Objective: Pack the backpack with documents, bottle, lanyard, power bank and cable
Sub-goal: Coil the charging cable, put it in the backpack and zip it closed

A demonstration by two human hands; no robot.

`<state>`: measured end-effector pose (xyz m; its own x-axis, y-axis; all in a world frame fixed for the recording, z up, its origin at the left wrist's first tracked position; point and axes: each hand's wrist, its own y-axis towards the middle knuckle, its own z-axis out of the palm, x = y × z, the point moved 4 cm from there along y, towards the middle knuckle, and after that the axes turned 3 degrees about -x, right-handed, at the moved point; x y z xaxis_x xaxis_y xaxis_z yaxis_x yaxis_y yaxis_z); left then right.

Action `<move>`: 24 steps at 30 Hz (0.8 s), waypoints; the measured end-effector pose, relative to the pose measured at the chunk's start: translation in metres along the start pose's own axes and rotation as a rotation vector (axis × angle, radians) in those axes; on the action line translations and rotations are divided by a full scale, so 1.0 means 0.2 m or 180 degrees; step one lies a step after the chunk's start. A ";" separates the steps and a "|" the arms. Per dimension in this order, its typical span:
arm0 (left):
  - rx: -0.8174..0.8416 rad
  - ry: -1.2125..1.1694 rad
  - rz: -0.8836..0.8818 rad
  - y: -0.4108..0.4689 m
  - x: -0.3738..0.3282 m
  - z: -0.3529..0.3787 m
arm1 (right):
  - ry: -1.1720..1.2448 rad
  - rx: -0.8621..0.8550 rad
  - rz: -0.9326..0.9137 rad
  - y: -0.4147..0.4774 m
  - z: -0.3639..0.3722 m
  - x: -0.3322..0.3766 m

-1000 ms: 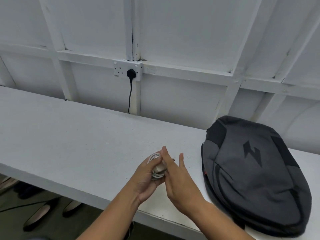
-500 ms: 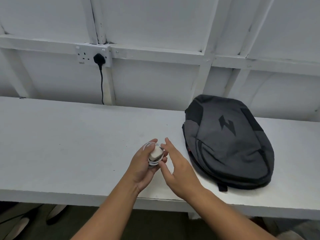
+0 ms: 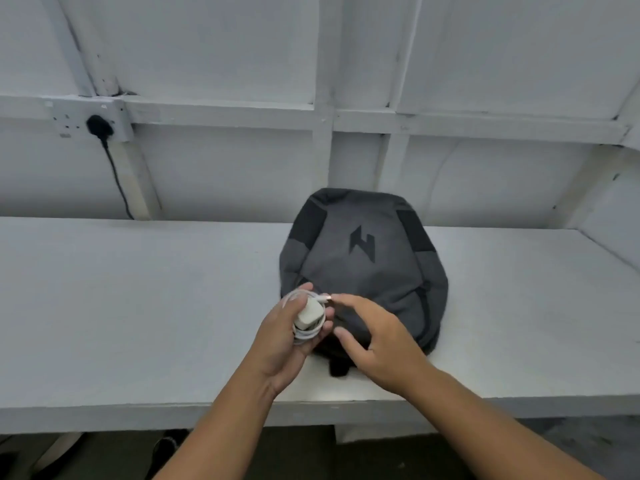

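A grey and black backpack (image 3: pixel 367 268) with a dark zigzag logo lies flat on the white table (image 3: pixel 138 289), its zips closed as far as I can see. My left hand (image 3: pixel 287 341) is shut on a coiled white cable with a small white charger block (image 3: pixel 309 315), held just in front of the backpack's near left corner. My right hand (image 3: pixel 374 337) hovers over the backpack's lower part, fingers apart, its fingertips close to the cable's loose plug end. I see no documents, bottle, lanyard or power bank in view.
A white panelled wall stands behind the table. A wall socket (image 3: pixel 93 119) at the upper left has a black plug and a black cord hanging down behind the table. Dark floor and shoes show under the table's front edge.
My view has swung right, so the backpack now sits in the middle. Both hands have moved with the cable from the bare table to the backpack's near edge.
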<state>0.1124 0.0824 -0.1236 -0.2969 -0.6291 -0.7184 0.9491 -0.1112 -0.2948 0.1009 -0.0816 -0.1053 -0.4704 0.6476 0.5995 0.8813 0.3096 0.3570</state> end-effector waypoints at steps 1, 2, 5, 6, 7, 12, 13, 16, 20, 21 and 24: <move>0.0020 -0.0033 -0.0017 0.01 0.06 0.07 | -0.0215 0.0090 0.0077 -0.03 -0.08 -0.10; 0.0010 -0.0076 -0.0026 0.01 0.11 0.13 | -0.0459 0.0217 0.0159 -0.06 -0.15 -0.20; -0.0114 -0.0153 -0.0043 0.01 0.21 0.25 | -0.1264 0.0847 -0.0019 -0.12 -0.24 -0.41; -0.0134 -0.0155 -0.0051 -0.01 0.23 0.28 | -0.1394 0.0981 -0.0208 -0.12 -0.24 -0.44; -0.0135 -0.0125 -0.0046 -0.02 0.25 0.29 | -0.1422 0.1020 -0.0374 -0.11 -0.25 -0.45; -0.0072 0.0191 0.0100 -0.14 0.24 0.33 | -0.0657 0.0327 -0.0456 0.09 -0.34 -0.40; -0.0032 0.0180 0.0119 -0.16 0.23 0.34 | -0.0400 0.0185 -0.0340 0.14 -0.38 -0.39; -0.0014 0.0195 0.0084 -0.17 0.23 0.36 | 0.0077 -0.0028 -0.0025 0.32 -0.54 -0.34; -0.0277 0.0535 -0.0045 0.03 0.24 0.39 | 0.0217 -0.0243 0.0089 0.54 -0.76 -0.20; -0.0342 0.0802 0.0040 0.11 0.23 0.40 | 0.0237 -0.0280 0.0145 0.57 -0.79 -0.17; -0.0716 0.1445 0.0389 0.36 0.20 0.43 | 0.0264 -0.0336 0.0208 0.64 -0.83 -0.15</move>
<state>0.1778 -0.0170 -0.1204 -0.2487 -0.2245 -0.9422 0.9483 0.1417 -0.2841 0.2204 -0.1782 0.0410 -0.4181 0.6028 0.6795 0.9025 0.1909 0.3860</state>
